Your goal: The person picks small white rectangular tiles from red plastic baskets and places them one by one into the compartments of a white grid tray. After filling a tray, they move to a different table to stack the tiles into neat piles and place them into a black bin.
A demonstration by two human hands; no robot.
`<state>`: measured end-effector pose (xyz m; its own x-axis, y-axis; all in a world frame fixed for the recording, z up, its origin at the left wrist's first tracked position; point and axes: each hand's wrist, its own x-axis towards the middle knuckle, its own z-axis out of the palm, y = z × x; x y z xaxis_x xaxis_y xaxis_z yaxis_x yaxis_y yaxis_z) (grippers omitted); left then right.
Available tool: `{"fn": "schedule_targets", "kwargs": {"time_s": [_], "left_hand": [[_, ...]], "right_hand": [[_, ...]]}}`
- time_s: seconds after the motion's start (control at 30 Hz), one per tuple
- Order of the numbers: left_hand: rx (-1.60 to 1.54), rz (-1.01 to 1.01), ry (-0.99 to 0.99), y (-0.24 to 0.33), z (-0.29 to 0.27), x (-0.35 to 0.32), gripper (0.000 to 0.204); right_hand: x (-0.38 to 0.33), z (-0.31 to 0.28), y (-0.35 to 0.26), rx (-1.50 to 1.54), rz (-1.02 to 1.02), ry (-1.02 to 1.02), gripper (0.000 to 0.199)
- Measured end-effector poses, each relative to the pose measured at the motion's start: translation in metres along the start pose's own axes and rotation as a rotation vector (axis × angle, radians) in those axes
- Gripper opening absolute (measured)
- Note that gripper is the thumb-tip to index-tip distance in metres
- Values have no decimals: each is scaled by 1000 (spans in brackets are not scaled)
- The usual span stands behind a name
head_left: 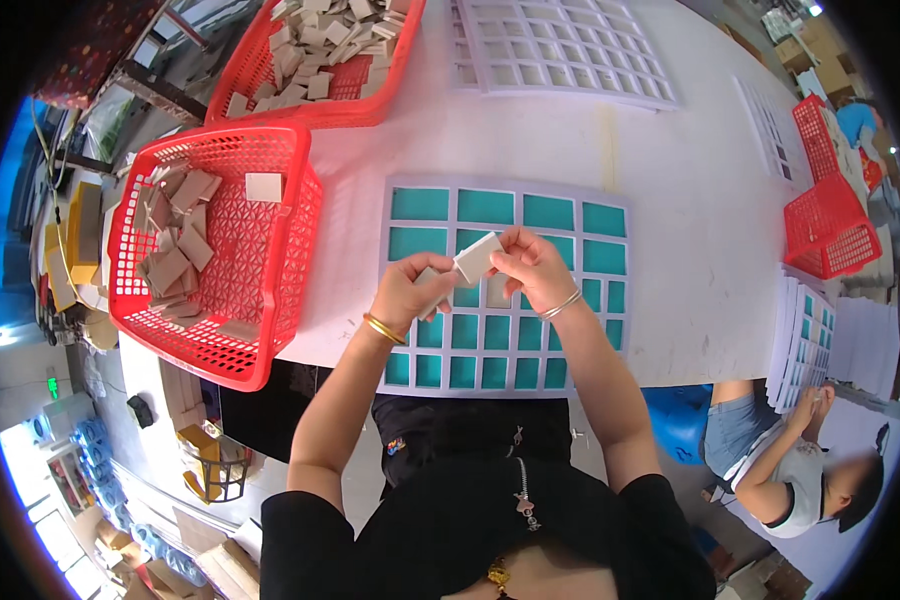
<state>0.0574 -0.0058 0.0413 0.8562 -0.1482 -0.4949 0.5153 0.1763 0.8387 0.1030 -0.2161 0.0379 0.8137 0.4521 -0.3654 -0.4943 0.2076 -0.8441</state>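
Observation:
Above a white grid tray point(514, 335) with teal-bottomed compartments, my two hands meet. My right hand point(537, 270) pinches a small off-white rectangular tile point(478, 258) between thumb and fingers, tilted. The fingertips of my left hand point(408, 295) come up to the tile's left edge. Closed in that left hand is another pale tile point(432, 292), partly hidden by the fingers. One beige tile point(497, 294) shows in a compartment below my right hand; my hands cover some compartments beside it.
To the left stands a red plastic basket point(292, 235) with loose pale tiles, and behind it a fuller red basket point(365, 112). Stacked white grid trays point(570, 50) lie at the far side. At right, red baskets point(832, 228) and another person point(800, 460) handling similar grids.

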Motion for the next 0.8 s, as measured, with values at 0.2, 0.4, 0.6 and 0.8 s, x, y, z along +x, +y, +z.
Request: {"fn": "schedule_targets", "kwargs": {"time_s": [0.2,0.4,0.6,0.8], "left_hand": [[-9,141,457,-36,-26,-19,18],[-4,14,404,-47,-26,-27,19],[-172,55,402,-59,-17,-24,18],[-232,41,359,-65,-12,-21,17]], "right_hand": [[6,-6,32,-669,-252,139,19],[11,8,44,-1149,-335,57,13],[16,12,54,-1038,-584,199,9],[17,4,69,-1049,-531,227,12]]}}
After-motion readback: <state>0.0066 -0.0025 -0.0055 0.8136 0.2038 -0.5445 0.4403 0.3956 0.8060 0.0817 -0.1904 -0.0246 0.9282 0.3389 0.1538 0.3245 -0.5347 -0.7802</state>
